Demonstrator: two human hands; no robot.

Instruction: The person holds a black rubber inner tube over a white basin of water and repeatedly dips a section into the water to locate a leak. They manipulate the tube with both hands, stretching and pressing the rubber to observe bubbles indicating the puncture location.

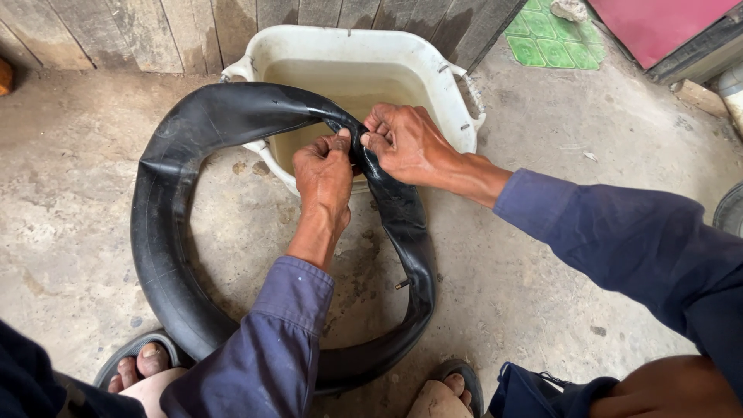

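Feet: two sandalled feet [143, 364] at the bottom edge, planted on the concrete floor [70, 201]; lower arc of the tube lies between and just ahead of them.
Tube: black rubber inner tube [166, 232], a big loop; bottom on the floor, top draped over the near rim of the basin.
Basin: white plastic basin [433, 66] against a plank wall [139, 31], holding murky water.
Left hand: left hand [325, 174] closed, pinching a fold of the tube at the basin rim.
Right hand: right hand [406, 143] closed on the same stretch, fingertips touching the left's.
Valve: short stem [402, 284] juts inward on the right arc.
Handling (judged): light, limp, part-deflated; creases where pinched. Looks damp, so likely slippery. Not fragile, but avoid pulling on the valve.
Hold: pinch flat folds with both hands, close together.
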